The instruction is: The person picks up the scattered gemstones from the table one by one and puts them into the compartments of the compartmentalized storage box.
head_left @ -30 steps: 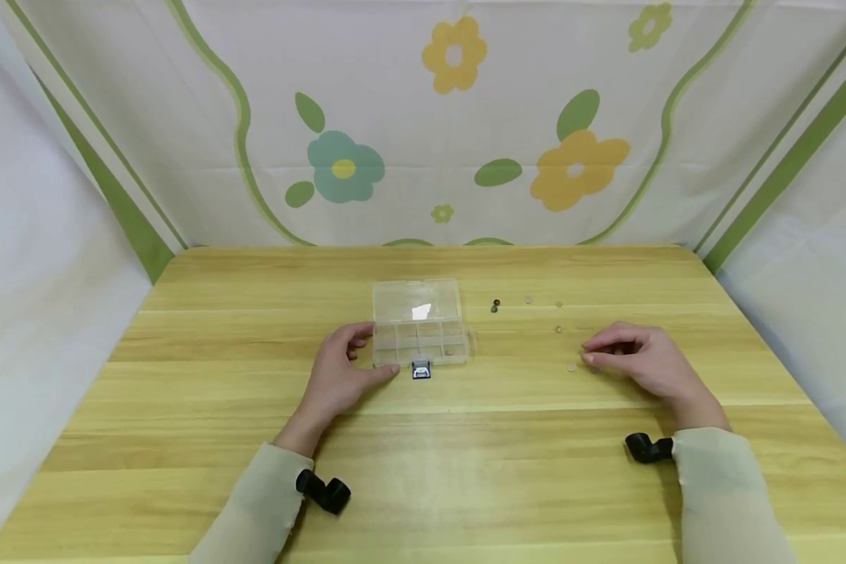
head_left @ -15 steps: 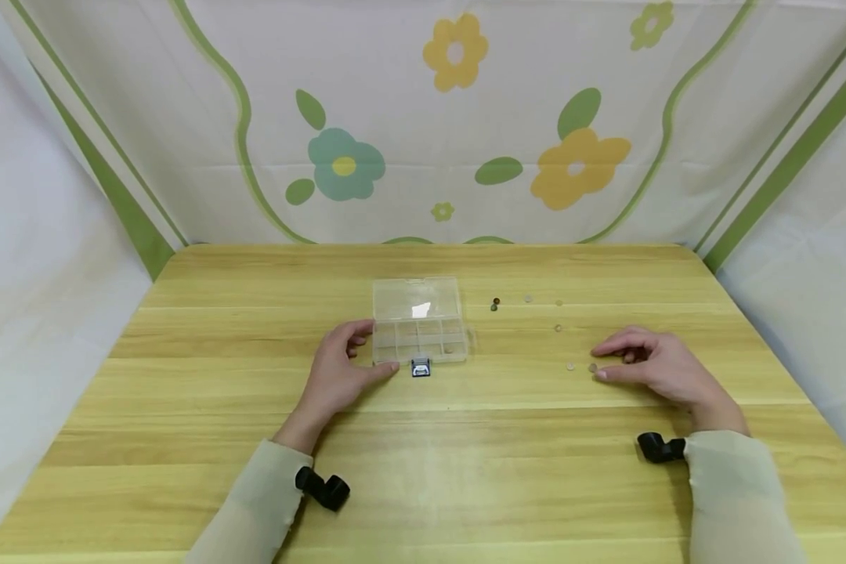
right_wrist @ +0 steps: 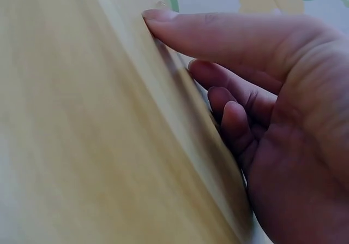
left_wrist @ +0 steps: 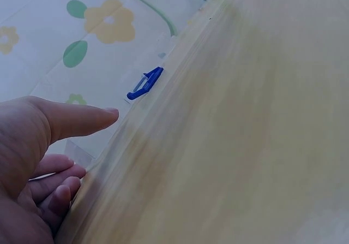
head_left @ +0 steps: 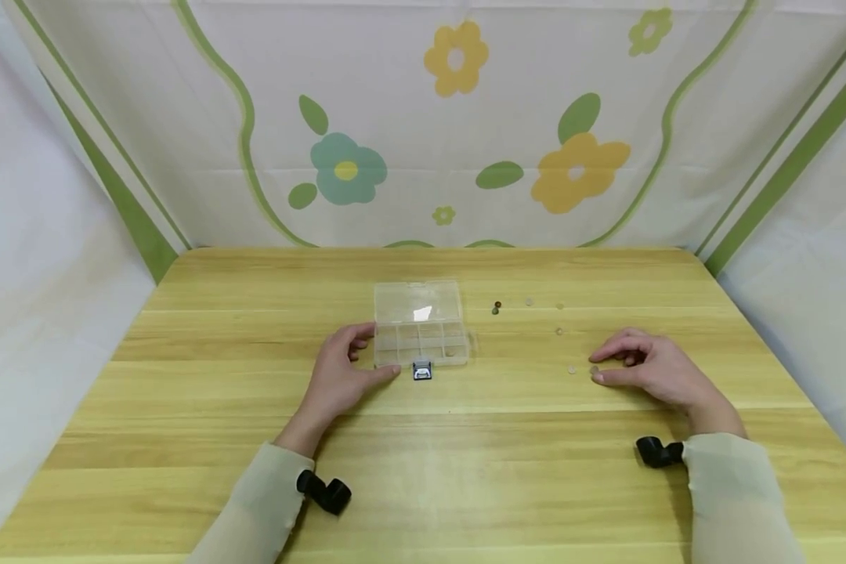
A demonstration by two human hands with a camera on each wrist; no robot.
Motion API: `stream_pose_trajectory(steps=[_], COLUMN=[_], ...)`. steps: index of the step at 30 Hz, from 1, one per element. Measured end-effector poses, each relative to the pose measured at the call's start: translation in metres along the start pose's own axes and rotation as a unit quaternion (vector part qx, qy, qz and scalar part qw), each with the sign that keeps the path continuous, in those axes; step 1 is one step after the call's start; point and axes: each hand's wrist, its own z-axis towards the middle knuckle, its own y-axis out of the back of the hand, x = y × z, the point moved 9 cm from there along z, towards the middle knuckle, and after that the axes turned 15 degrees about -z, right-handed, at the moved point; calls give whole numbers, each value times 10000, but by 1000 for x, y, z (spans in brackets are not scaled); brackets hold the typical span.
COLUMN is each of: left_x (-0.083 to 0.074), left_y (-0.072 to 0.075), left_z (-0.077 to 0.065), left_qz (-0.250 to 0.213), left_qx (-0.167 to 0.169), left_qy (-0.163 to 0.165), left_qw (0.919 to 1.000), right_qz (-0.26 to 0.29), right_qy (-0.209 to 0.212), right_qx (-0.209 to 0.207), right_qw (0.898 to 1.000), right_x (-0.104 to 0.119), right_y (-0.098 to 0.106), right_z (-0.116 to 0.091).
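A clear plastic compartment box (head_left: 421, 345) stands on the table with its lid up and a blue-edged latch (head_left: 422, 370) at the front. My left hand (head_left: 340, 374) holds its left end, thumb at the front edge and fingers at the side. One small bead-like piece (head_left: 450, 354) lies in a front right compartment. At the right, my right hand (head_left: 652, 372) has thumb and index finger either side of a small dark bead (head_left: 594, 370), with a gap still showing. A pale bead (head_left: 572, 370) lies just left of it. In the right wrist view, the bead by the fingertips is hidden.
More small beads lie right of the box: a reddish-brown one (head_left: 497, 304), a green one (head_left: 495, 311), a pale one (head_left: 529, 301), a yellowish one (head_left: 560, 306) and a light brown one (head_left: 559, 331). A flowered curtain (head_left: 423, 133) hangs behind the wooden table (head_left: 423, 470).
My right hand has shifted slightly right, bringing the dark bead into sight. Its thumb and index finger parted, then drew closer about the bead. My left hand stays at the box.
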Motion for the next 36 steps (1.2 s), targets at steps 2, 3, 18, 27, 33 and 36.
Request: stream_pose_trajectory(steps=[2,3,18,27,33,36], left_x=[-1,-1,-7,-4,-1,0], left_y=[0,0,-1,-1,-1,0], left_z=[0,0,2,1,-1,-2], left_qz=[-14,-13,55,50,3,-3], left_qx=[-13,-20,35,19,15,1], left_qy=[-20,-31,-119,-134,-80,-76], left_qw=[10000,10000,9999,9999,10000,10000], right_qz=[36,57,124,216,302,451], right_qy=[2,-1,-88,64,115,-5], right_qx=[7,16,91,-38,-125,-153], right_qw=[10000,10000,9998,9997,9994,9989], right_x=[0,0,0,2,2,0], right_y=[0,0,0,0,-1,-2], right_z=[1,1,1,-1,-1,0])
